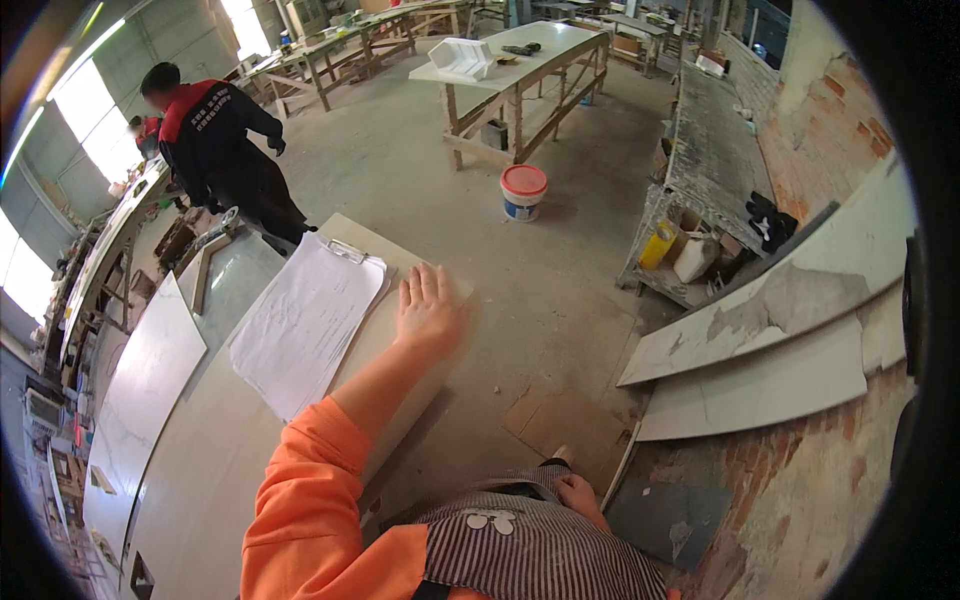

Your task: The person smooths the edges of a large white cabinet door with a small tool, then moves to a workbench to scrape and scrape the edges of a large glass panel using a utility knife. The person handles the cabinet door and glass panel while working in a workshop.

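My left hand (432, 312) lies palm down with its fingers spread, at the edge of a pale board-topped table (215, 450); motion smears part of it. Beside its fingertips is a clipboard (347, 252) with a metal clip. A stack of white papers (305, 315) bearing faint marks is held under that clip. Low in the view, my right hand (578, 495) rests against my striped apron (540, 540), fingers curled. What those fingers hold, if anything, is hidden.
White marbled slabs (770, 300) lean along the right wall near a cluttered workbench (700, 150). A white bucket (523, 195) with a red lid stands on the floor. Cardboard (570, 435) lies by my feet. A co-worker (225, 140) in dark clothes stands at the left.
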`<state>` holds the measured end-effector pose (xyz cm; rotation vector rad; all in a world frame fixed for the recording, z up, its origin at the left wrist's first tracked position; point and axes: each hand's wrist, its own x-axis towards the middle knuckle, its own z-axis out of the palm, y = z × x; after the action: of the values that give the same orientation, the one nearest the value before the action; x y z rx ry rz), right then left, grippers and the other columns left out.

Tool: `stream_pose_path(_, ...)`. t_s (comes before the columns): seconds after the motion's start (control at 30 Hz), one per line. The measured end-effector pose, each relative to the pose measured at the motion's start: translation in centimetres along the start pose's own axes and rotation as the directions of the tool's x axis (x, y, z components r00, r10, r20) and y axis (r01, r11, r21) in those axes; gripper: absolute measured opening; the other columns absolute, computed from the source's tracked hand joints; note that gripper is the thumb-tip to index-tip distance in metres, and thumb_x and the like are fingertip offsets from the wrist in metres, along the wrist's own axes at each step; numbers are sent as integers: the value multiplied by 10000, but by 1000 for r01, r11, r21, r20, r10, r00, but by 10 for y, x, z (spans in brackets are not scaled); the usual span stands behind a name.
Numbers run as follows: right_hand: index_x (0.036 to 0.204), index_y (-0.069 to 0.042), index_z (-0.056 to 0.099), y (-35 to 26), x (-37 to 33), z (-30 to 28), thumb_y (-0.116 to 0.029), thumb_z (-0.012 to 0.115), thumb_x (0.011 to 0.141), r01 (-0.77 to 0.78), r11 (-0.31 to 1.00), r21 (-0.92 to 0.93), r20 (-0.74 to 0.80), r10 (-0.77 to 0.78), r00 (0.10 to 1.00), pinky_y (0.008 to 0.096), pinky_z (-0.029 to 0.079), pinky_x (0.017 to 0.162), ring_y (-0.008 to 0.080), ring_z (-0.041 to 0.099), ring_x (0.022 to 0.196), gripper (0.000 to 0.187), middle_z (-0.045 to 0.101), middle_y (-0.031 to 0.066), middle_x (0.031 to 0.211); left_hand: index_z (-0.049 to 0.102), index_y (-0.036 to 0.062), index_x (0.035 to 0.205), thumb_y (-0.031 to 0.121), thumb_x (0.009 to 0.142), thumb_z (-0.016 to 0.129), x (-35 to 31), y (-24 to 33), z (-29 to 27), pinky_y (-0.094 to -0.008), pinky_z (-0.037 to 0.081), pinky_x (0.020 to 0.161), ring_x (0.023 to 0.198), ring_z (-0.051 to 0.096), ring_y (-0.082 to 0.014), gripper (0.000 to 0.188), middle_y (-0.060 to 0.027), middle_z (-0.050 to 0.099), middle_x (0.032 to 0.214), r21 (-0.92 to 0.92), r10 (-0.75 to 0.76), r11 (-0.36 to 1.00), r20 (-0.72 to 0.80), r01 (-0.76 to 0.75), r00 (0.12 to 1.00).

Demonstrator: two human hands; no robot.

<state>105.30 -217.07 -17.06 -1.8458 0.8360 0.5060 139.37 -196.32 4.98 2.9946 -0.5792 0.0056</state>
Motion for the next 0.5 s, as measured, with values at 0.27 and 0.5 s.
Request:
stream_pose_path(0.27, 1068, 7, 658, -53, 131, -91, -213, 623, 941, 35, 999, -31, 170, -30, 985, 309, 482, 684, 144, 585, 760, 257, 670, 66, 909, 198, -73, 1508, 391, 985, 456, -5, 18, 4, -501, 94, 1212, 1482, 135, -427, 745, -298, 186, 1570, 29, -120, 992, -33, 121, 992)
stream_pose_path(0.5, 1049, 9, 689, -91, 211, -176, -251, 651, 880, -23, 999, 37, 308, 11, 951, 342, 506, 734, 183, 650, 835, 313, 707, 111, 920, 216, -59, 1510, 338, 958, 489, -10, 47, -5, -468, 104, 1220, 1496, 158, -354, 733, -236, 200, 1592, 32, -326, 944, -22, 327, 945)
